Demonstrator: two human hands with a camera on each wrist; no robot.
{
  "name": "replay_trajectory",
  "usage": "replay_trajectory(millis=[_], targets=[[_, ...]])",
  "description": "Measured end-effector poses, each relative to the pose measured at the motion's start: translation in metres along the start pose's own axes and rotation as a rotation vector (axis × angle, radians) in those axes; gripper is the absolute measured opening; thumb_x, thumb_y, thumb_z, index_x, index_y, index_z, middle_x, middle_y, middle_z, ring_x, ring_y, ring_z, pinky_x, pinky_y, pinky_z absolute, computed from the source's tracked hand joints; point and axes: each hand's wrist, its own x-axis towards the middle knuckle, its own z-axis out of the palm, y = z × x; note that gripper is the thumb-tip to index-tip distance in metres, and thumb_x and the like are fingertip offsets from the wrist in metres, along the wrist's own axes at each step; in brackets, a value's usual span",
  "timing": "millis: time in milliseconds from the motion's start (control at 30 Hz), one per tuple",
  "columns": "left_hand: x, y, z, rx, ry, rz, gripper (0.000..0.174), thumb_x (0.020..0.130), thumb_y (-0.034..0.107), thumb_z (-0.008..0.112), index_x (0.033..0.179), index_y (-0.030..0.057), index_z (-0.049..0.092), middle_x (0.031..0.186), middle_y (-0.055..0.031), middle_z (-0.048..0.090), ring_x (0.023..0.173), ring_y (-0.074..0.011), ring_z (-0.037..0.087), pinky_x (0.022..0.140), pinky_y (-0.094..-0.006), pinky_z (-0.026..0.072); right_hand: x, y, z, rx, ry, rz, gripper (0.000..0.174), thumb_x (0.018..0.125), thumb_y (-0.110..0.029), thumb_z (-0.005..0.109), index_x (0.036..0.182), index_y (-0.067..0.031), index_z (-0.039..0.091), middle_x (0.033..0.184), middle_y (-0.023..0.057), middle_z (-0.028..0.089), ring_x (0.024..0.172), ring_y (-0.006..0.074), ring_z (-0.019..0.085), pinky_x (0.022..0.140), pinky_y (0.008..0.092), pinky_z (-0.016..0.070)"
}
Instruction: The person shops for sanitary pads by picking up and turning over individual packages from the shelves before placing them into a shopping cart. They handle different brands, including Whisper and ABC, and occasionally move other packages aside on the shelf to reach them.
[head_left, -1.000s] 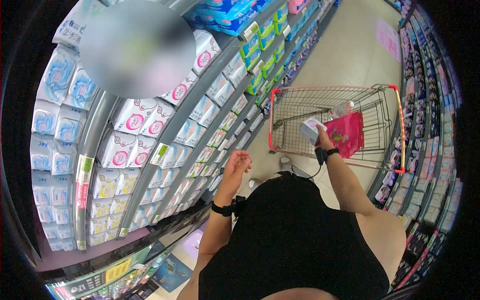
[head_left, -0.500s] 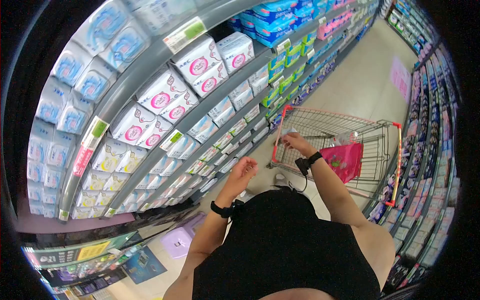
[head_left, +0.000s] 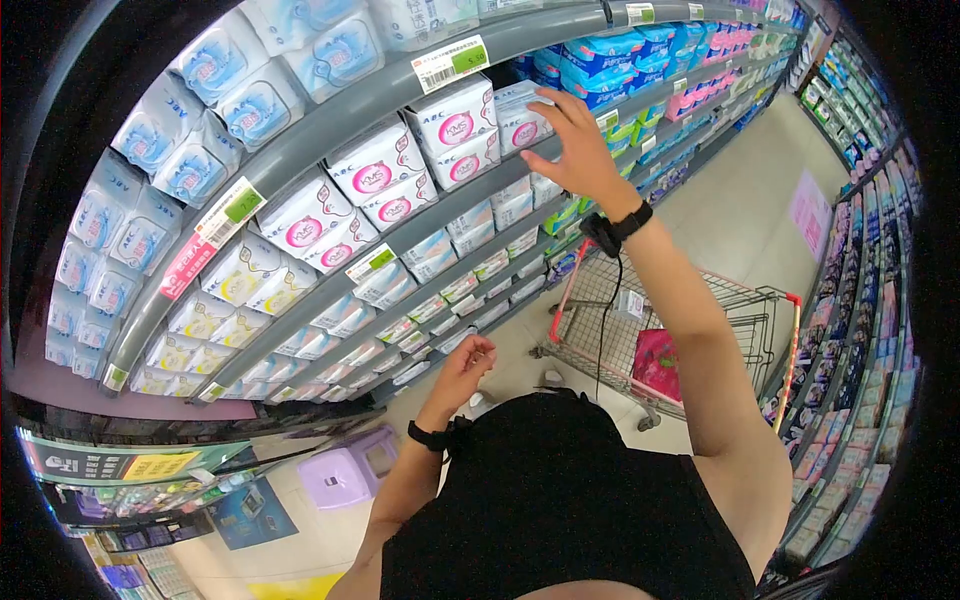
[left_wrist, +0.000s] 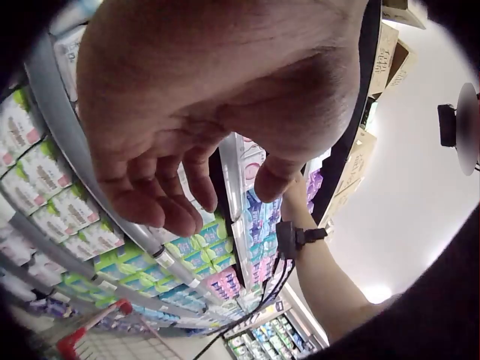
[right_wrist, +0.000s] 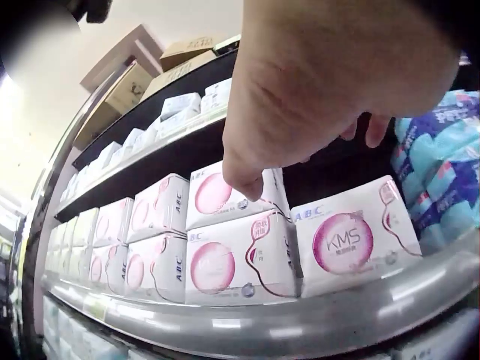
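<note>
My right hand (head_left: 578, 150) reaches out to the shelf with thumb and fingers spread, holding nothing. It is nearest to a white sanitary pad pack with a pink circle (head_left: 520, 118), its fingertips right at the pack's top. In the right wrist view, that single pack (right_wrist: 352, 240) stands beside a stack of two, and the thumb overlaps the upper pack (right_wrist: 211, 193) of this stack. My left hand (head_left: 462, 370) hangs in front of my body, fingers loosely bent with nothing in them. Inside the shopping cart (head_left: 680, 290) lies a small white pack (head_left: 630, 303).
A pink bag (head_left: 656, 362) is also in the cart, right of my body. Blue packs (head_left: 600, 65) sit farther along the shelf. A grey shelf rail (right_wrist: 322, 322) runs below the white packs. A purple stool (head_left: 335, 478) stands on the floor to the left.
My right hand has let go of a white pack in the cart and moved up to the shelf. The view has turned toward the shelf. My left hand stays in front of my body.
</note>
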Motion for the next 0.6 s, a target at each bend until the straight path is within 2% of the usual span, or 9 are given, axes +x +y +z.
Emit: replay_trajectory(millis=[33,133,167,267,300,400,433,533,600], targets=[[-0.002,0.001,0.000,-0.003,0.009,0.004,0.020,0.098,0.020,0.066,0.111,0.0058,0.058,0.094,0.0025,0.056,0.082,-0.0063,0.052,0.073,-0.0220,0.0419,0.011,-0.003,-0.001,-0.075,-0.023,-0.057,0.053,0.080,-0.036,0.078,0.123,-0.0091,0.063,0.146,0.0113,0.048,0.136,0.0365,0.043,0.111,0.0474,0.0388],[-0.006,0.005,0.000,0.041,0.018,0.021,0.020,0.098,0.020,0.066,0.110,0.0058,0.059,0.093,0.0027,0.056,0.081,-0.0062,0.052,0.072,-0.0222,0.0418,0.019,0.005,0.014,-0.220,-0.141,-0.081,0.054,0.081,-0.047,0.073,0.120,-0.0105,0.068,0.153,0.0101,0.043,0.141,0.0369,0.038,0.112,0.0530,0.0358],[-0.006,0.003,-0.002,0.037,0.025,0.021,0.020,0.098,0.020,0.066,0.110,0.0063,0.059,0.093,0.0031,0.056,0.082,-0.0060,0.051,0.072,-0.0224,0.0419,0.019,0.011,0.023,-0.177,-0.126,-0.049,0.052,0.080,-0.051,0.073,0.112,-0.0102,0.071,0.152,0.0115,0.044,0.142,0.0396,0.036,0.113,0.0551,0.0341],[-0.009,0.001,-0.005,0.051,0.071,0.049,0.018,0.098,0.019,0.066,0.110,0.0069,0.059,0.093,0.0029,0.057,0.084,-0.0056,0.051,0.072,-0.0223,0.0413,0.022,0.031,0.031,-0.229,-0.147,0.054,0.053,0.080,-0.054,0.073,0.110,-0.0098,0.071,0.151,0.0125,0.046,0.141,0.0421,0.035,0.112,0.0547,0.0346],[-0.011,0.001,-0.006,0.047,0.077,0.048,0.019,0.098,0.019,0.066,0.110,0.0069,0.059,0.094,0.0029,0.057,0.084,-0.0056,0.051,0.073,-0.0221,0.0411,0.023,0.036,0.033,-0.225,-0.110,0.063,0.057,0.079,-0.056,0.074,0.110,-0.0080,0.069,0.147,0.0173,0.049,0.137,0.0453,0.039,0.112,0.0540,0.0350],[-0.016,0.000,-0.011,0.037,0.086,0.045,0.019,0.098,0.019,0.066,0.111,0.0069,0.059,0.095,0.0028,0.057,0.085,-0.0055,0.051,0.073,-0.0216,0.0405,0.026,0.043,0.037,-0.182,-0.100,0.140,0.061,0.077,-0.056,0.077,0.111,-0.0057,0.067,0.142,0.0235,0.049,0.133,0.0475,0.043,0.111,0.0537,0.0358],[-0.017,-0.002,-0.013,0.033,0.079,0.047,0.019,0.098,0.019,0.066,0.111,0.0069,0.059,0.095,0.0027,0.057,0.085,-0.0055,0.051,0.073,-0.0215,0.0404,0.025,0.047,0.040,-0.198,-0.088,0.150,0.067,0.075,-0.051,0.079,0.117,-0.0022,0.061,0.138,0.0276,0.050,0.126,0.0492,0.047,0.107,0.0545,0.0401],[-0.018,-0.005,-0.016,0.044,0.073,0.055,0.019,0.098,0.019,0.066,0.110,0.0071,0.059,0.095,0.0027,0.057,0.085,-0.0054,0.051,0.073,-0.0214,0.0404,0.024,0.052,0.049,-0.182,-0.102,0.271,0.071,0.074,-0.045,0.079,0.123,0.0003,0.054,0.137,0.0283,0.049,0.123,0.0491,0.051,0.102,0.0544,0.0445],[-0.019,-0.006,-0.016,0.057,0.073,0.059,0.019,0.098,0.020,0.066,0.111,0.0074,0.059,0.095,0.0027,0.057,0.085,-0.0055,0.051,0.073,-0.0216,0.0406,0.023,0.050,0.049,-0.209,-0.097,0.280,0.074,0.074,-0.043,0.078,0.126,0.0011,0.050,0.137,0.0286,0.049,0.120,0.0490,0.053,0.099,0.0537,0.0472]])
